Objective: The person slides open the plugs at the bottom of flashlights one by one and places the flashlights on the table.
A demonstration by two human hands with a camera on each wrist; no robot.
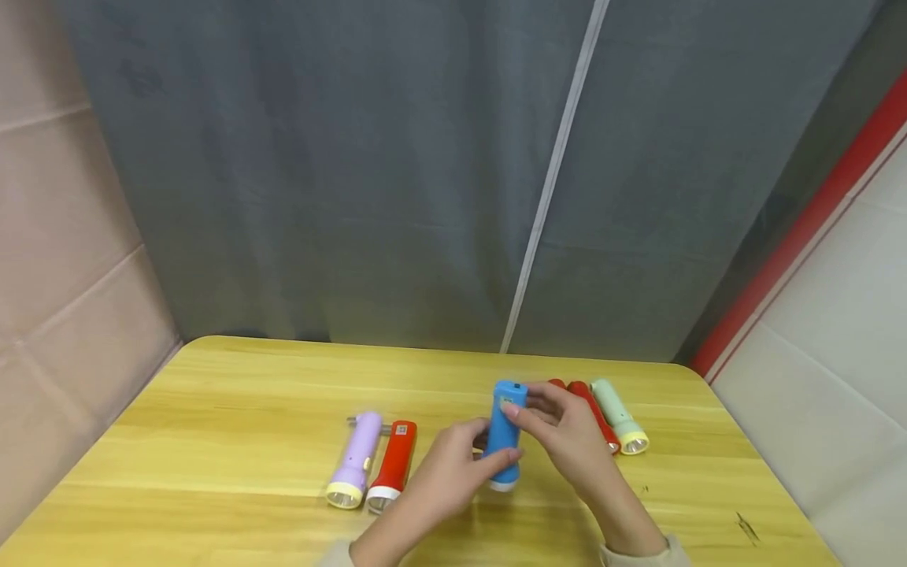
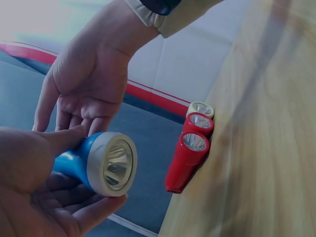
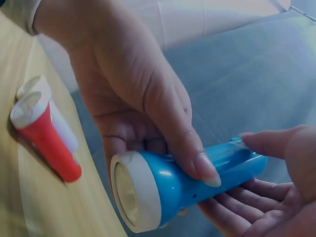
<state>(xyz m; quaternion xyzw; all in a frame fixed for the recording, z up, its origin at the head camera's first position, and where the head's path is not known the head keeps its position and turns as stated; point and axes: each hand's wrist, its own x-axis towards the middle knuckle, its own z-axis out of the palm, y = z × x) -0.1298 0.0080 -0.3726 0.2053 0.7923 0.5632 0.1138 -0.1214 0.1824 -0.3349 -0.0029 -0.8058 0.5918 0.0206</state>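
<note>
A blue flashlight [image 1: 504,433] with a white rim is held above the table between both hands, its lens end pointing down toward the near side. The left hand [image 1: 449,470] grips it near the lens end, its thumb [image 3: 200,165] lying along the blue body and its fingers around the far side. At the tail end, the right hand [image 1: 570,441] pinches the flashlight. Its thumb [image 3: 271,142] touches the raised part with a label, and its fingers curl underneath. In the left wrist view the clear lens [image 2: 118,165] faces the camera.
Left on the wooden table [image 1: 234,441] lie a purple flashlight [image 1: 357,461] and a red, white-rimmed flashlight [image 1: 398,457]. Right, partly behind the right hand, are two red flashlights, one nearer [image 2: 185,163] and one beyond [image 2: 200,122], beside a mint green one [image 1: 615,409]. A grey curtain [image 1: 340,197] hangs behind.
</note>
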